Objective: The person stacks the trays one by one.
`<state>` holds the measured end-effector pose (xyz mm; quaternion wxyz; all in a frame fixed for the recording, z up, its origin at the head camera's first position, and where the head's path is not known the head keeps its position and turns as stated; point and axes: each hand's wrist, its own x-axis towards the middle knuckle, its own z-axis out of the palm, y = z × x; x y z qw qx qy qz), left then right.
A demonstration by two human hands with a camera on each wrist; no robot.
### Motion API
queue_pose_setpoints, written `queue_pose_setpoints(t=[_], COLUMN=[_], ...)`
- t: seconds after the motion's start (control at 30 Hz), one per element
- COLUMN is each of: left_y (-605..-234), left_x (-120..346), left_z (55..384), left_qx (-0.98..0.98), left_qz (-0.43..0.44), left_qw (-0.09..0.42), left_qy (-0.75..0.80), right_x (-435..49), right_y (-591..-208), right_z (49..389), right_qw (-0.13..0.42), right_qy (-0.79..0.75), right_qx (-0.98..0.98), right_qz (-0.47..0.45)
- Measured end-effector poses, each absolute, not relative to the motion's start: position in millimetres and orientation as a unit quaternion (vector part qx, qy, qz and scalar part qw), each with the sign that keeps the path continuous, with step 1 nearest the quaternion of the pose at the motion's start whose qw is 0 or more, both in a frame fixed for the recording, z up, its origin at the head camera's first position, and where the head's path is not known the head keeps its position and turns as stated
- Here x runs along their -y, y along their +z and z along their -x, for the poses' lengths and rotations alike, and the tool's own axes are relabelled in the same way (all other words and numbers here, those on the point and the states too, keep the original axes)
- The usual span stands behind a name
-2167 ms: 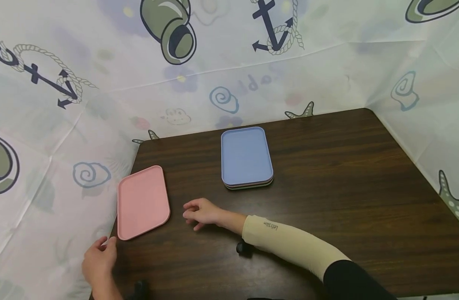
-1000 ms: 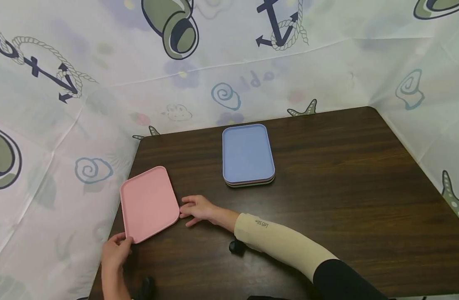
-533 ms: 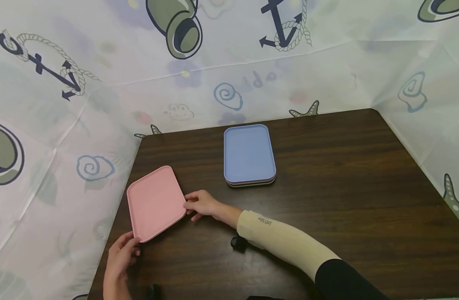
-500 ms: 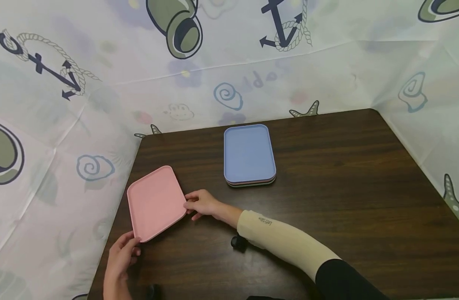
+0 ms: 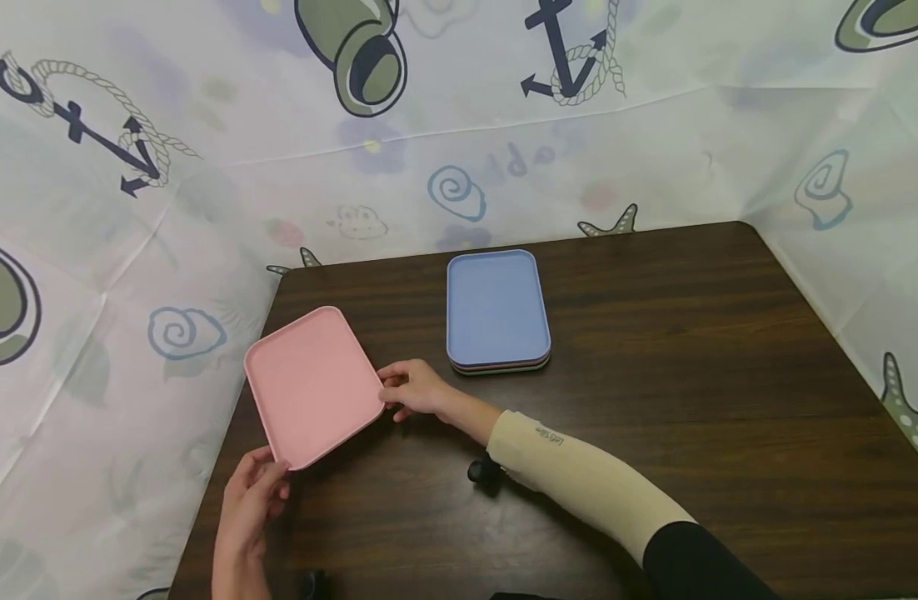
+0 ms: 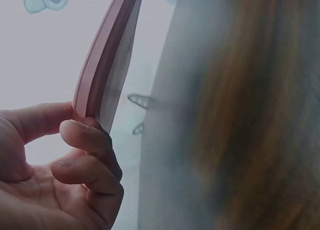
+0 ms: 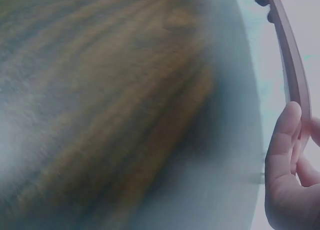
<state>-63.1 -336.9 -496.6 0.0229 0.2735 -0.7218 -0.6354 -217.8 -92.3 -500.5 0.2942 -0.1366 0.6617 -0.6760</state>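
Note:
A pink rectangular tray (image 5: 314,387) with rounded corners is held above the left part of the table, between both hands. My left hand (image 5: 247,504) pinches its near corner, thumb on one side and fingers under it, as the left wrist view also shows on the tray's edge (image 6: 95,75). On the tray's right side, my right hand (image 5: 420,388) grips the rim between thumb and fingers. The right wrist view shows the tray edge-on (image 7: 292,65), lifted clear of the tabletop. Further back lies a neat stack of trays (image 5: 498,308), the top one blue.
The dark wood-grain table (image 5: 654,358) stands against a white patterned cloth (image 5: 459,108) at the back and sides. A black wrist camera (image 5: 485,472) sits below the right forearm, which wears a pale yellow sleeve (image 5: 579,467).
The pink tray lay at the table's left edge with both hands off it. Both hands then took hold of it. It has moved right and up off the table. The blue-topped stack stayed put.

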Motion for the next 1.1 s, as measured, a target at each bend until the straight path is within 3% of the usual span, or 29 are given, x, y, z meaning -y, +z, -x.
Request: queue_pose_setpoints(t=[0.5,0.87,1.1], left_y=[-473.4,-474.6,-479.5], left_x=[293.1,243.4,212.6], left_z=[79.3,99.2,105.2], left_qx=[0.728,0.744,0.735], left_qz=[-0.146,-0.042,-0.025], left_qw=[-0.021,-0.08,-0.129], left_qy=[-0.669,-0.662,-0.665], right_x=[8.8,-77.8,-117.3], right_y=[-472.3,-473.0,-480.2], right_z=[219.0,192.7,168.4], right_qw=[0.274,0.254,0.243], right_qy=[-0.683,-0.675,-0.678], right_qx=[-0.658,-0.68,-0.689], right_qz=[0.156,0.133,0.089])
